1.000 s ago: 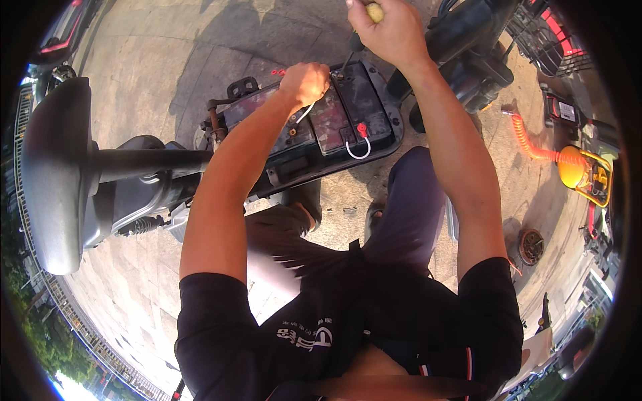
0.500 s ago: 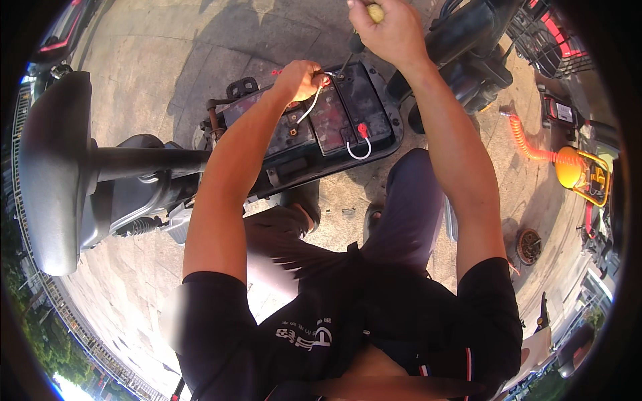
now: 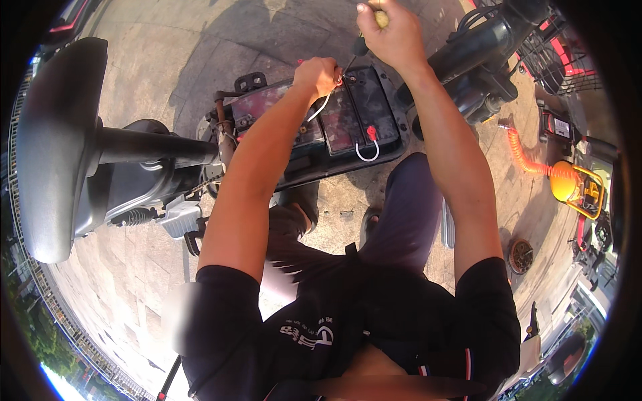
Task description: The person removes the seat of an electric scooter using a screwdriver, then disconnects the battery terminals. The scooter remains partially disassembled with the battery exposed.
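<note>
My right hand (image 3: 394,37) grips a screwdriver (image 3: 359,47) with a yellowish handle top, its shaft angled down to a terminal on the black batteries (image 3: 361,107) in a scooter's open compartment. My left hand (image 3: 316,78) has its fingers pinched on the end of a white wire (image 3: 322,105) at that terminal, beside the screwdriver's tip, which is partly hidden. A red terminal cap (image 3: 372,132) with a looped white wire sits on the near right corner of the batteries.
The scooter's seat (image 3: 60,150) is at the left, a black column (image 3: 461,50) at upper right. An orange coiled hose (image 3: 521,154), yellow compressor-like tool (image 3: 567,179), round dish (image 3: 520,255) and black-and-red device (image 3: 555,117) lie right on paving (image 3: 147,53). My legs are beneath the compartment.
The view has shifted, putting the batteries slightly further right and the seat higher. My left hand's fingers have moved slightly at the terminal; both hands keep their holds.
</note>
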`<state>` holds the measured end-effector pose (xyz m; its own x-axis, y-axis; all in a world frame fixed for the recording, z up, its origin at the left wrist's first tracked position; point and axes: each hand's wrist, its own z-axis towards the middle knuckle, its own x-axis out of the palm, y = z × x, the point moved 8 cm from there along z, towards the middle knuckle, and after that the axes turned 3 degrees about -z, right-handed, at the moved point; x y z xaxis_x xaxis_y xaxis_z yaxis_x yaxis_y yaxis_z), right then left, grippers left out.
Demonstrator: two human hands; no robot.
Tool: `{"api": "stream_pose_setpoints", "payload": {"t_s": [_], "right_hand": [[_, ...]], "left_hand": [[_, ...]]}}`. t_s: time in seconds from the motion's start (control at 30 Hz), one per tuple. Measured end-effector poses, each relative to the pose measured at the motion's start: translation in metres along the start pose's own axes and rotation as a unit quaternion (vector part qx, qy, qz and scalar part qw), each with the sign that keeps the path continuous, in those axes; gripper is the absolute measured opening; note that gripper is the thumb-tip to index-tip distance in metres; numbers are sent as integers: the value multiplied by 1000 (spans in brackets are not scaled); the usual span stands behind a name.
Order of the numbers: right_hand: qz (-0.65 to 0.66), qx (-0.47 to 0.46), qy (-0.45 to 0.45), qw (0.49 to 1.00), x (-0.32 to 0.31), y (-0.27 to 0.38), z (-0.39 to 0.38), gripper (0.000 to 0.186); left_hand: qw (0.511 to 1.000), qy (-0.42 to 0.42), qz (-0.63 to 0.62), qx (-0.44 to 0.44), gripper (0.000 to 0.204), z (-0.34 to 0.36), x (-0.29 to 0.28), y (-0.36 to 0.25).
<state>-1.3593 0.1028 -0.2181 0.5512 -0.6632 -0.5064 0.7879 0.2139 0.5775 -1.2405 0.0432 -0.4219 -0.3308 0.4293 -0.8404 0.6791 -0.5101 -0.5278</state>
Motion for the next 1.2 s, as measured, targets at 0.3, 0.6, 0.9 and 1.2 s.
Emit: {"api": "stream_pose_setpoints", "payload": {"t_s": [0.3,0.6,0.9,1.2], "right_hand": [[-12,31,25,999,1,3,-2,15],[-96,-56,105,988,2,35,10,22],[-171,-54,133,975,3,36,11,28],[-261,13,247,933,13,28,5,38]], "left_hand": [[917,-114,-359,-130,35,-15,-10,26],[611,-86,-729,-296,28,-61,-20,50],[674,-71,-681,-277,27,-84,-44,44],[969,-96,-227,-31,32,-51,-25,-24]]}}
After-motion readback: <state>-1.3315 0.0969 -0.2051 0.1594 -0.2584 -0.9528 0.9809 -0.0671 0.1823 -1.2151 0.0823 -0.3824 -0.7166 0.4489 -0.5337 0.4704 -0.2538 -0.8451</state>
